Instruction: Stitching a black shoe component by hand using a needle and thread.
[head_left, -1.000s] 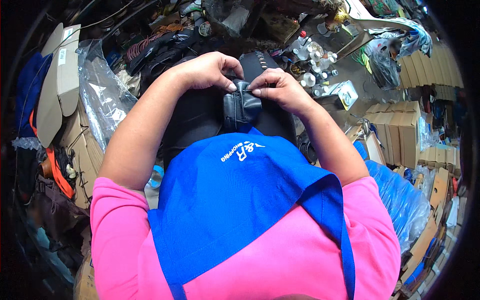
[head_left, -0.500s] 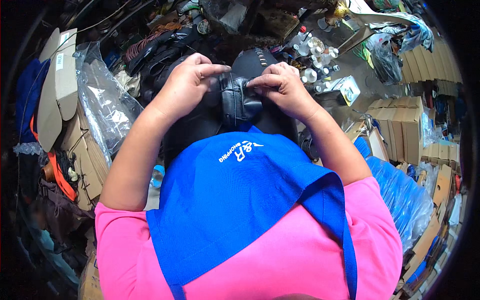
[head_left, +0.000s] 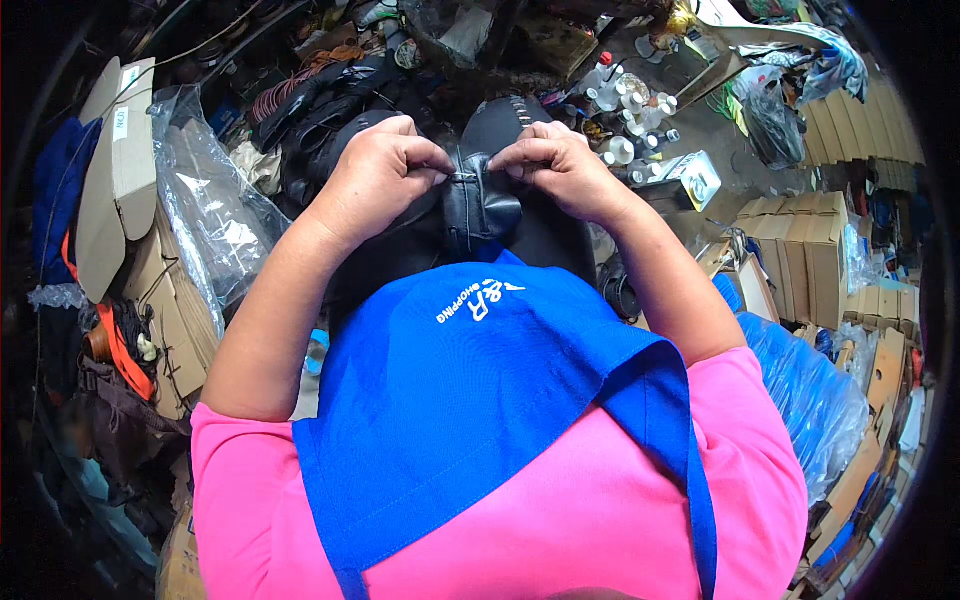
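Note:
Over my lap, between both hands, is a black leather piece with a folded edge and a stitched seam along its top; its kind is hard to make out. My left hand pinches thumb and forefinger together at the seam's left side. Whatever those fingertips hold, perhaps thread or a needle, is too small to see. On the other side, my right hand grips the leather's upper right edge between thumb and bent fingers. A blue apron covers my front below the leather.
Several white bottles stand beyond my right hand, near a white printed box. Folded cardboard and plastic-wrapped blue material lie at the right. Clear plastic sheeting and cardboard panels are at the left.
My left forefinger, stretched out over the leather before, has come down and closed against the thumb at the seam. The right hand has shifted slightly, still at the leather's edge.

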